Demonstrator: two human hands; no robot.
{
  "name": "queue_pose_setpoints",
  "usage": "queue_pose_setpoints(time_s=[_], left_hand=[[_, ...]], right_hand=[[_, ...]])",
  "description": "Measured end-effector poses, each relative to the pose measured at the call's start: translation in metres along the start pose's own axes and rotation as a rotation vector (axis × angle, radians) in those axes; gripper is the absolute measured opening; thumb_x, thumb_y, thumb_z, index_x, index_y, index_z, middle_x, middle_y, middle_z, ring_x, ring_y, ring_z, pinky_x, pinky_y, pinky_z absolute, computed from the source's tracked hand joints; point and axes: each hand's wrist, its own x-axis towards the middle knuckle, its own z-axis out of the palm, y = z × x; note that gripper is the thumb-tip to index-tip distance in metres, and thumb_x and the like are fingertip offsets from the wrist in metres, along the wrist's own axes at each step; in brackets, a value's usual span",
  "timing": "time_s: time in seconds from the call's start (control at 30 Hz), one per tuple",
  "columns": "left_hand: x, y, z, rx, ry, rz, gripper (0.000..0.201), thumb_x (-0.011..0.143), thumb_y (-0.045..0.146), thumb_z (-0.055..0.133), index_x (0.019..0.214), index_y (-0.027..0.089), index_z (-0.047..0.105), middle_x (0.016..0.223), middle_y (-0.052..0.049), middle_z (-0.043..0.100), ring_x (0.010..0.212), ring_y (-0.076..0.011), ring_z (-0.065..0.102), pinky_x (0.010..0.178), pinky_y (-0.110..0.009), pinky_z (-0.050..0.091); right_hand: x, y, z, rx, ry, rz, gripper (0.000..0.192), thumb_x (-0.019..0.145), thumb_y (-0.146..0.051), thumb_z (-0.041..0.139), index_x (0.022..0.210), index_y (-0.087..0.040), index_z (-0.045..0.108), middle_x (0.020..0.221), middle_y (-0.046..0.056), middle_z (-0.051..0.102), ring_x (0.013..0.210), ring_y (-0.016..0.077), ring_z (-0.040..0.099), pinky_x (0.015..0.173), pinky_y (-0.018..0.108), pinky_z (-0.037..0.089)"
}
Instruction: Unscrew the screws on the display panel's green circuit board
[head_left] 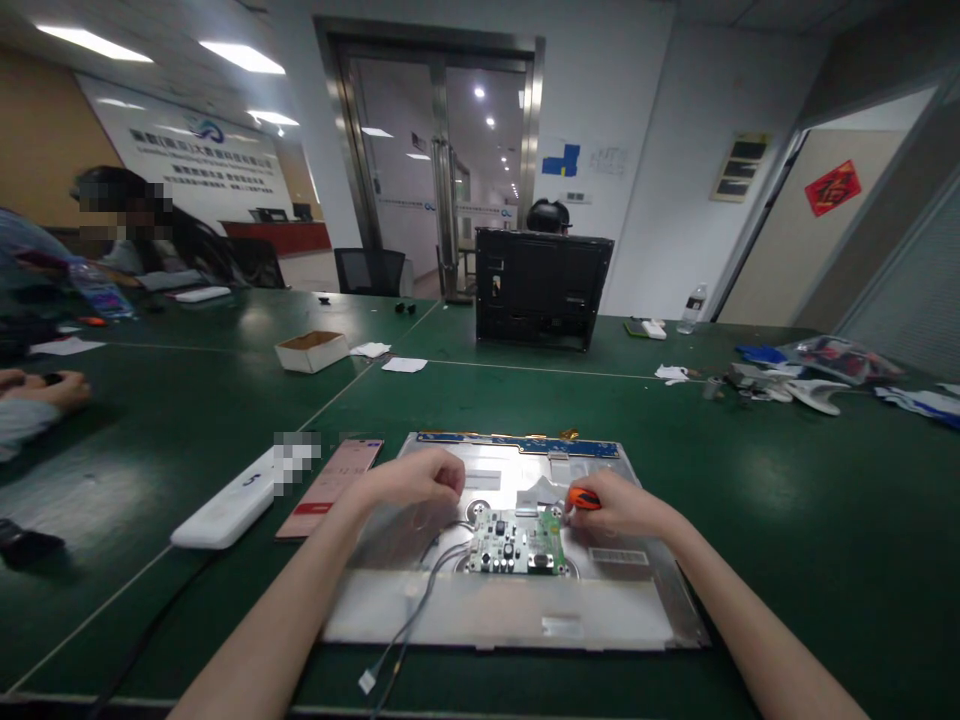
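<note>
A bare metal display panel [517,600] lies flat, back side up, on the green counter [787,480] right in front of the person. Near its middle sits a small green circuit board [516,545], with thin grey cables [420,600] running from the board's left edge down over the panel's near rim.

The right hand [622,508] rests on the panel just right of the circuit board. Its grip is closed around an orange-handled screwdriver [582,497], the handle poking out toward the left, at the board's upper right corner; the tip is hidden by the fingers, so contact with the board cannot be told.

The left hand [416,480] is curled into a loose fist on the panel, up and left of the board; whether it pinches anything cannot be told.

To the left of the panel lie a pink phone [330,487] and a white box [225,508]. Farther back stand a black monitor housing [541,288] and a small cardboard box [311,350]. Another person's hand [45,388] rests at the counter's far left edge.
</note>
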Motion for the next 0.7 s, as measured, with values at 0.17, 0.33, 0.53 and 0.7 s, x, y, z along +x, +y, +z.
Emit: queue_pose_setpoints(time_s=[0.17,0.33,0.53,0.7], left_hand=[[-0.010,0.001,-0.005,-0.031,-0.122,-0.098,0.015,0.062,0.029,0.062,0.071,0.018,0.056,0.065,0.002,0.059,0.061,-0.0160,0.056,0.055,-0.025,0.041],[-0.012,-0.002,-0.005,-0.026,-0.213,-0.135,0.015,0.060,0.025,0.066,0.071,0.018,0.060,0.066,0.003,0.062,0.063,-0.0156,0.057,0.058,-0.025,0.043],[-0.012,0.002,0.000,0.034,-0.324,-0.171,0.015,0.059,0.019,0.067,0.072,0.018,0.063,0.069,0.002,0.065,0.064,-0.0175,0.061,0.058,-0.025,0.046],[-0.011,0.006,0.008,0.163,-0.223,-0.219,0.009,0.057,0.014,0.064,0.065,0.019,0.063,0.064,0.001,0.065,0.063,-0.0192,0.062,0.055,-0.025,0.046]], right_hand=[[-0.001,0.001,0.006,0.003,-0.029,-0.012,0.012,0.076,-0.025,0.067,0.084,-0.016,0.071,0.075,0.002,0.067,0.067,0.0149,0.054,0.059,0.023,0.033],[-0.001,0.000,0.008,-0.044,-0.001,-0.002,0.008,0.077,-0.021,0.064,0.076,-0.015,0.069,0.071,0.004,0.066,0.065,0.0154,0.053,0.057,0.024,0.030],[0.000,-0.002,0.008,-0.077,0.013,0.008,0.009,0.078,-0.022,0.063,0.073,-0.015,0.067,0.070,0.004,0.065,0.064,0.0150,0.051,0.057,0.024,0.029],[0.003,0.000,0.010,-0.079,0.003,0.016,0.009,0.078,-0.023,0.065,0.075,-0.016,0.068,0.070,0.003,0.065,0.063,0.0144,0.051,0.057,0.024,0.030]])
